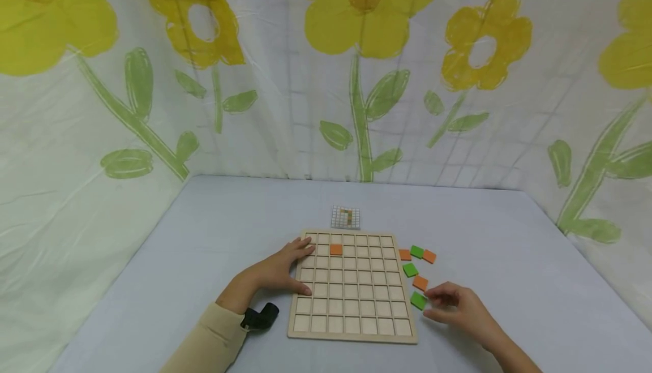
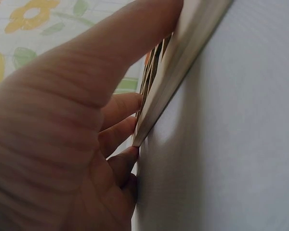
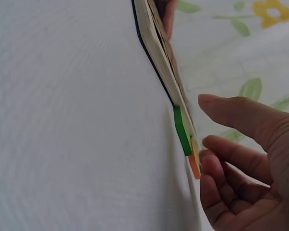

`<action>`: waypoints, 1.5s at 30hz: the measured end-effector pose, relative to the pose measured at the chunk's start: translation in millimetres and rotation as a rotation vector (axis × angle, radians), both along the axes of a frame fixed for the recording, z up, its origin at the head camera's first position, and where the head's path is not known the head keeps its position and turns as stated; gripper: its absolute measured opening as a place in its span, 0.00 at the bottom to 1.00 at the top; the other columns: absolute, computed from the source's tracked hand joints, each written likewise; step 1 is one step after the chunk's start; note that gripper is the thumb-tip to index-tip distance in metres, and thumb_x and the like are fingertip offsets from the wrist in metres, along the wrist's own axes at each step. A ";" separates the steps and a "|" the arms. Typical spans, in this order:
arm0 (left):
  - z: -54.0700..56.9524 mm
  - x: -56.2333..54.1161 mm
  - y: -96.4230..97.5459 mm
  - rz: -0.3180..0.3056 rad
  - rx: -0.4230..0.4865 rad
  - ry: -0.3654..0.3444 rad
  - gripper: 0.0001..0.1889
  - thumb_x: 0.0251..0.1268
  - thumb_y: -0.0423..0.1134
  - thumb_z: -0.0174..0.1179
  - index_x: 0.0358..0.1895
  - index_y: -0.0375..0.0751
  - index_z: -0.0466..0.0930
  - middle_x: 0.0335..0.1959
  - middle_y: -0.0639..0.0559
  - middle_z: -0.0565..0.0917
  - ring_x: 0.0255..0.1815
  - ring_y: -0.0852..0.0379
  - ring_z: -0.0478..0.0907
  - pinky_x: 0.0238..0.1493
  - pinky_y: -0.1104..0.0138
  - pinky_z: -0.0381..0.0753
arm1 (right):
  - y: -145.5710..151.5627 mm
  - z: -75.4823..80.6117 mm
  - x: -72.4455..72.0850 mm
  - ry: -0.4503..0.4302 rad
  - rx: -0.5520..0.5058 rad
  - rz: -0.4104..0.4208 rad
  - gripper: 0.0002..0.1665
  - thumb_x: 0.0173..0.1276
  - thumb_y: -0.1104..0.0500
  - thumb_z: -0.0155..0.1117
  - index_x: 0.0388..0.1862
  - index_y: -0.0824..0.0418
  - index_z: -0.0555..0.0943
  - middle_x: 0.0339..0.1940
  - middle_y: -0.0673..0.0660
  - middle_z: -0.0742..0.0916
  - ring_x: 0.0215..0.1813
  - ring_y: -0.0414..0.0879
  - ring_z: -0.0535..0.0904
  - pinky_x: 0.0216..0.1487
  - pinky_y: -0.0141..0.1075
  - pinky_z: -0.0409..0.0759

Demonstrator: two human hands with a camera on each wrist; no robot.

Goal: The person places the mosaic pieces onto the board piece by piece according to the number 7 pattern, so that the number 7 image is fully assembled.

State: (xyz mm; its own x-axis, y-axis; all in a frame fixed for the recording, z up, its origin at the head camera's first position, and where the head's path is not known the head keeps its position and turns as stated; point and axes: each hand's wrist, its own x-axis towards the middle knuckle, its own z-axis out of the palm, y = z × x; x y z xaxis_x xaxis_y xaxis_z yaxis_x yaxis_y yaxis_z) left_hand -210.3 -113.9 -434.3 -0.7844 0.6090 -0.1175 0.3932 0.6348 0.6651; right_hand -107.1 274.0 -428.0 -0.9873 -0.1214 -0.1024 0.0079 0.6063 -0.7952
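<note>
A wooden grid board (image 1: 351, 337) lies on the table with one orange square tile (image 1: 336, 249) in its second row from the top. My left hand (image 1: 277, 268) rests on the board's left edge, fingers spread; the left wrist view shows the thumb and fingertips against the wooden edge (image 2: 159, 91). Right of the board, my right hand (image 1: 458, 308) has its thumb and forefinger apart beside the nearest green tile (image 1: 419, 300). In the right wrist view nothing is between that thumb and forefinger, and the green tile (image 3: 182, 130) stands just beyond them.
Several more tiles lie along the board's right side, among them an orange one (image 1: 420, 282) and a green one (image 1: 410, 270). Behind the board is a small gridded card (image 1: 346, 217) with a coloured pattern. A flower-printed curtain (image 1: 275, 135) hangs at the table's far edge.
</note>
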 end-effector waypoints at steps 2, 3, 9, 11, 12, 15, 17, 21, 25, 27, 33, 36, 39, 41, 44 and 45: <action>0.4 0.2 0.1 -0.001 0.001 -0.001 0.51 0.42 0.55 0.72 0.71 0.42 0.57 0.76 0.48 0.47 0.77 0.41 0.37 0.71 0.42 0.47 | -0.2 -2.9 1.0 0.019 -0.011 0.013 0.24 0.49 0.55 0.75 0.43 0.65 0.82 0.38 0.55 0.84 0.34 0.32 0.74 0.37 0.26 0.77; 0.5 0.2 0.2 -0.003 0.002 -0.001 0.51 0.42 0.55 0.72 0.71 0.42 0.57 0.76 0.48 0.47 0.77 0.41 0.37 0.71 0.42 0.47 | -0.4 -4.0 1.5 0.033 -0.014 0.020 0.23 0.49 0.55 0.75 0.43 0.65 0.82 0.38 0.55 0.84 0.34 0.31 0.74 0.37 0.26 0.77; -0.1 -0.3 0.3 -0.002 0.000 0.001 0.51 0.43 0.55 0.72 0.71 0.42 0.57 0.76 0.48 0.47 0.77 0.41 0.37 0.71 0.42 0.47 | -2.8 -9.7 1.0 0.111 0.032 0.013 0.22 0.48 0.56 0.76 0.40 0.65 0.81 0.39 0.55 0.85 0.34 0.30 0.74 0.36 0.26 0.78; -0.1 -0.2 0.3 0.002 -0.001 0.000 0.51 0.42 0.55 0.72 0.71 0.42 0.57 0.76 0.48 0.47 0.77 0.41 0.37 0.71 0.42 0.47 | -4.4 -10.8 0.9 0.123 0.055 -0.002 0.22 0.48 0.56 0.76 0.40 0.65 0.81 0.38 0.55 0.85 0.33 0.30 0.74 0.36 0.26 0.78; 0.1 -0.1 0.3 0.004 -0.001 -0.002 0.51 0.42 0.55 0.72 0.71 0.42 0.56 0.76 0.49 0.47 0.77 0.41 0.36 0.71 0.42 0.47 | -5.3 -11.1 1.0 0.125 0.063 -0.013 0.22 0.47 0.56 0.76 0.40 0.64 0.81 0.38 0.54 0.85 0.33 0.30 0.74 0.36 0.26 0.78; 0.4 0.2 0.1 0.004 0.000 -0.008 0.51 0.43 0.55 0.72 0.71 0.42 0.56 0.76 0.49 0.47 0.77 0.41 0.36 0.71 0.42 0.47 | -8.2 -11.3 1.4 0.120 0.080 -0.052 0.22 0.46 0.57 0.77 0.39 0.64 0.81 0.38 0.54 0.85 0.33 0.31 0.73 0.36 0.26 0.77; 0.7 0.4 -0.2 0.001 0.002 -0.011 0.51 0.43 0.55 0.72 0.71 0.42 0.57 0.76 0.48 0.47 0.77 0.41 0.36 0.71 0.42 0.47 | -10.1 -11.0 1.6 0.114 0.093 -0.074 0.21 0.46 0.57 0.77 0.39 0.63 0.81 0.38 0.53 0.85 0.33 0.31 0.73 0.36 0.26 0.77; 1.2 0.5 -0.6 -0.004 0.007 -0.013 0.51 0.43 0.54 0.72 0.71 0.42 0.57 0.76 0.48 0.47 0.77 0.41 0.36 0.71 0.42 0.47 | -12.6 -10.8 1.6 0.118 0.118 -0.100 0.19 0.46 0.58 0.77 0.38 0.61 0.82 0.37 0.51 0.84 0.33 0.31 0.73 0.36 0.25 0.76; 1.6 0.4 -0.7 -0.007 0.006 -0.007 0.51 0.43 0.54 0.72 0.71 0.41 0.57 0.76 0.47 0.47 0.77 0.41 0.36 0.71 0.42 0.47 | -13.1 -10.8 1.3 0.145 0.128 -0.097 0.17 0.47 0.60 0.76 0.36 0.60 0.83 0.36 0.51 0.84 0.33 0.31 0.73 0.36 0.26 0.76; 1.5 0.3 -0.7 -0.008 0.005 -0.005 0.51 0.43 0.54 0.72 0.71 0.41 0.57 0.76 0.47 0.47 0.77 0.41 0.36 0.71 0.42 0.47 | -12.8 -10.9 1.5 0.162 0.129 -0.085 0.15 0.47 0.60 0.76 0.36 0.60 0.83 0.35 0.50 0.83 0.33 0.31 0.72 0.36 0.26 0.76; 1.2 0.6 -0.9 -0.003 0.007 -0.005 0.51 0.43 0.54 0.72 0.71 0.41 0.57 0.76 0.48 0.47 0.77 0.41 0.36 0.71 0.42 0.47 | -11.7 -9.2 0.8 0.193 0.133 -0.044 0.14 0.47 0.61 0.75 0.34 0.59 0.82 0.34 0.50 0.83 0.32 0.31 0.73 0.35 0.26 0.76; 1.2 0.7 -0.6 0.000 0.003 0.000 0.51 0.43 0.55 0.72 0.71 0.42 0.57 0.76 0.48 0.47 0.77 0.41 0.37 0.71 0.42 0.47 | -10.8 -5.7 -0.2 0.163 0.143 -0.036 0.14 0.48 0.62 0.75 0.35 0.61 0.82 0.33 0.51 0.84 0.32 0.31 0.74 0.35 0.26 0.77; 1.3 0.6 0.1 0.003 0.001 -0.001 0.51 0.43 0.55 0.72 0.71 0.42 0.57 0.76 0.49 0.47 0.77 0.42 0.37 0.71 0.42 0.47 | -9.4 -1.7 -1.1 0.118 0.133 -0.015 0.15 0.49 0.64 0.73 0.37 0.64 0.82 0.33 0.52 0.84 0.32 0.31 0.76 0.34 0.26 0.79; 1.5 0.7 0.4 0.007 -0.001 -0.001 0.51 0.43 0.55 0.72 0.71 0.42 0.57 0.76 0.49 0.47 0.77 0.41 0.37 0.71 0.42 0.47 | -8.9 1.1 -1.9 0.110 0.123 0.007 0.15 0.50 0.63 0.73 0.38 0.66 0.82 0.32 0.53 0.85 0.31 0.31 0.76 0.34 0.26 0.79; 1.2 0.7 0.4 0.009 -0.002 -0.002 0.51 0.43 0.55 0.72 0.71 0.42 0.57 0.76 0.49 0.47 0.77 0.41 0.37 0.71 0.42 0.47 | -8.9 4.8 -3.5 0.150 0.096 0.040 0.16 0.51 0.63 0.73 0.39 0.67 0.82 0.33 0.54 0.86 0.31 0.30 0.77 0.34 0.26 0.79; 1.1 0.7 0.2 0.009 -0.002 -0.002 0.51 0.43 0.55 0.72 0.71 0.42 0.57 0.76 0.49 0.47 0.77 0.41 0.37 0.71 0.42 0.47 | -9.4 6.0 -4.2 0.181 0.086 0.049 0.16 0.51 0.63 0.73 0.39 0.66 0.82 0.34 0.55 0.86 0.31 0.30 0.77 0.34 0.26 0.80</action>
